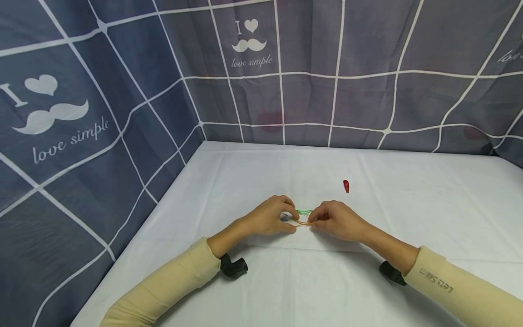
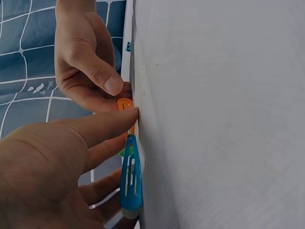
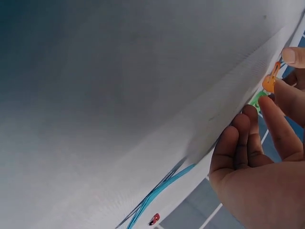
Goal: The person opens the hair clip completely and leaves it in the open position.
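Note:
My left hand reaches in from the left, thumb and forefinger apart around the left end of an orange snap hair clip. Opposite it, the right hand pinches that clip's right end between thumb and forefinger. A green hair clip lies just beyond the orange one, between the hands. Close below the left thumb in the left wrist view is a blue hair clip. Another blue clip lies by the right hand in the right wrist view; the head view hides it.
A red hair clip lies on the white-covered table, beyond the right hand. Dark checked curtains hang along the back and left edges. Black wrist cameras sit below both forearms.

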Demonstrator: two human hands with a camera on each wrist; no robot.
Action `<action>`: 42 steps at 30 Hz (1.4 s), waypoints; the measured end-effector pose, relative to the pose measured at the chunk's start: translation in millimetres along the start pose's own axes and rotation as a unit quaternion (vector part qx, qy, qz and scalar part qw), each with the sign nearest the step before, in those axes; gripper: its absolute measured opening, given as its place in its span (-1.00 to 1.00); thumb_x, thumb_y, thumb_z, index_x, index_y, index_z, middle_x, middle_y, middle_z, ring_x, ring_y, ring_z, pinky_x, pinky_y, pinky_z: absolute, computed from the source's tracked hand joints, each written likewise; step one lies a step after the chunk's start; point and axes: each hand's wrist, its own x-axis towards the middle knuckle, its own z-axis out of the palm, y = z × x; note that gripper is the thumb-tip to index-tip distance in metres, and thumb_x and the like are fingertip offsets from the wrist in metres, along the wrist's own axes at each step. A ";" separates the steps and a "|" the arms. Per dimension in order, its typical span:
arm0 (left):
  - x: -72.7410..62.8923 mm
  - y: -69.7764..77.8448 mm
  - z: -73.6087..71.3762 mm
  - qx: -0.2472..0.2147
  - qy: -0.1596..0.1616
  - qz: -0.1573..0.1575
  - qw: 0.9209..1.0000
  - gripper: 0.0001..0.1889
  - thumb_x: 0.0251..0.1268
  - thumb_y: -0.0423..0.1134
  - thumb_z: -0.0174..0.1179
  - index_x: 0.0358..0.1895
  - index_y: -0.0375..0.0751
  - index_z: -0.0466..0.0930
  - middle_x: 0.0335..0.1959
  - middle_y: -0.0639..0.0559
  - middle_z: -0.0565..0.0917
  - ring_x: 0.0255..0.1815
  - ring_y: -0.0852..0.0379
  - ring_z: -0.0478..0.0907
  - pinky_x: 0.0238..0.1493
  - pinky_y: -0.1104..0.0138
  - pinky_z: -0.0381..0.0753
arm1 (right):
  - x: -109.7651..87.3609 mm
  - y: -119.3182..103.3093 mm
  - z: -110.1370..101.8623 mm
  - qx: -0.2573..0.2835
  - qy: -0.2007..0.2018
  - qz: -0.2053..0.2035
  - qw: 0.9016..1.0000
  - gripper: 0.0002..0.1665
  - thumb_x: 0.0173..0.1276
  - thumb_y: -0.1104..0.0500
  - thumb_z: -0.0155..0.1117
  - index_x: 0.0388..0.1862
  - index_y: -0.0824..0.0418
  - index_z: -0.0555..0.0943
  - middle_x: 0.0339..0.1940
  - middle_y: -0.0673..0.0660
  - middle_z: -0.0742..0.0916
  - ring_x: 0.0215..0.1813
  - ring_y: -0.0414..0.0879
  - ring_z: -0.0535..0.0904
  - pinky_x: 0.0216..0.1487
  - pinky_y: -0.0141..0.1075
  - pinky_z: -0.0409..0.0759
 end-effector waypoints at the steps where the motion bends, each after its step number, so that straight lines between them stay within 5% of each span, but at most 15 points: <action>1: 0.0 0.2 0.0 -0.005 0.001 0.001 1.000 -0.74 0.17 -0.16 0.45 -0.06 -0.03 0.75 0.11 0.05 0.56 0.18 0.02 0.43 0.19 0.19 0.39 | -0.8 -0.2 -1.0 0.005 -0.004 0.002 1.000 -0.84 0.24 0.29 0.39 -0.20 0.21 0.77 -0.31 -0.04 0.69 -0.32 -0.13 0.50 -0.27 -0.30 0.47; 9: 1.1 7.1 -1.3 -0.053 0.051 0.038 0.997 -0.74 0.23 -0.16 0.40 -0.05 -0.13 0.73 0.03 0.08 0.57 0.15 0.10 0.41 0.17 0.26 0.38 | -10.7 -2.7 -17.1 0.033 -0.009 0.008 0.999 -0.75 0.28 0.23 0.38 -0.07 0.27 0.72 -0.27 -0.02 0.71 -0.25 -0.10 0.56 -0.21 -0.30 0.53; 17: 14.9 32.2 4.3 -0.154 0.089 0.055 0.983 -0.79 0.26 -0.20 0.35 -0.08 -0.17 0.73 -0.05 0.20 0.62 0.11 0.24 0.45 0.17 0.24 0.44 | -26.0 4.2 -40.3 0.013 0.006 0.004 1.000 -0.68 0.33 0.13 0.39 -0.01 0.27 0.70 -0.27 -0.04 0.68 -0.18 -0.10 0.56 -0.17 -0.31 0.56; 23: 20.9 56.1 18.1 -0.203 0.085 0.029 0.975 -0.77 0.28 -0.16 0.34 -0.05 -0.13 0.73 -0.12 0.31 0.63 0.02 0.26 0.52 -0.01 0.43 0.50 | -43.5 15.8 -52.3 -0.002 0.014 0.028 1.000 -0.67 0.32 0.09 0.40 0.00 0.23 0.70 -0.23 -0.02 0.68 -0.18 -0.08 0.55 -0.20 -0.31 0.57; 29: 28.2 75.5 32.6 -0.199 0.081 -0.023 0.976 -0.78 0.25 -0.13 0.36 -0.08 -0.07 0.75 -0.22 0.37 0.64 -0.21 0.42 0.52 -0.23 0.48 0.50 | -59.7 29.2 -60.8 -0.004 0.027 0.045 0.999 -0.66 0.34 0.09 0.38 0.04 0.20 0.69 -0.18 -0.02 0.67 -0.16 -0.11 0.53 -0.20 -0.32 0.55; 42: 49.2 95.4 54.5 -0.235 0.088 -0.078 0.965 -0.81 0.19 -0.16 0.40 -0.14 -0.06 0.76 -0.41 0.37 0.60 -0.43 0.41 0.54 -0.34 0.49 0.49 | -77.5 49.3 -78.0 -0.002 0.021 0.069 0.997 -0.64 0.36 0.09 0.36 0.05 0.25 0.67 -0.25 0.03 0.68 -0.21 -0.13 0.58 -0.21 -0.32 0.57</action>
